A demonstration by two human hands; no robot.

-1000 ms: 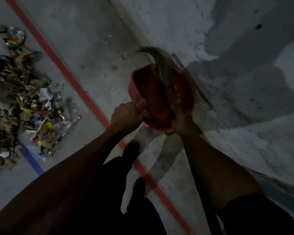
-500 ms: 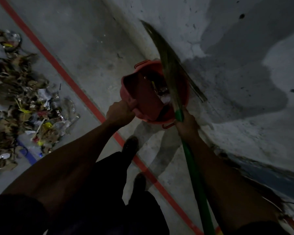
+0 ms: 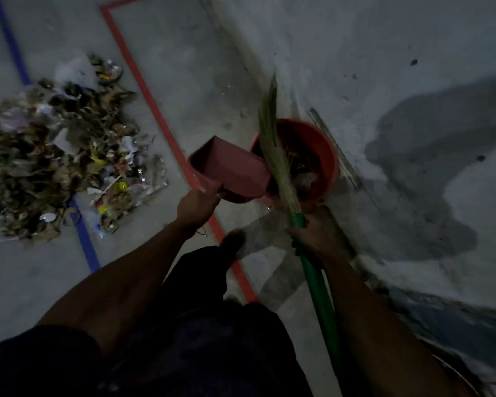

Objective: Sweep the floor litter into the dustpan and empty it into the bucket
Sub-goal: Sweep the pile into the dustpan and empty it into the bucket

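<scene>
My left hand [image 3: 196, 206] grips the handle of a pink-red dustpan [image 3: 229, 167], held in the air just left of the red bucket [image 3: 327, 156]. The pan looks bare inside. The bucket stands on the floor against the wall and holds scraps of litter [image 3: 302, 170]. My right hand [image 3: 317, 233] grips the green handle of a broom [image 3: 320, 285]. Its straw bristles [image 3: 272, 136] point up and across the bucket's left rim. A big heap of floor litter [image 3: 60, 156], made of leaves, paper and wrappers, lies on the floor to the left.
A red tape line [image 3: 155, 110] runs across the concrete floor between the heap and the bucket. A blue tape line [image 3: 83, 239] passes under the heap. The grey wall [image 3: 398, 81] rises right behind the bucket. My dark shoe [image 3: 231, 239] is near the red line.
The dustpan has come off the bucket's mouth and swung to the left, mouth turned away. The broom stays upright over the bucket. My view has shifted toward the heap.
</scene>
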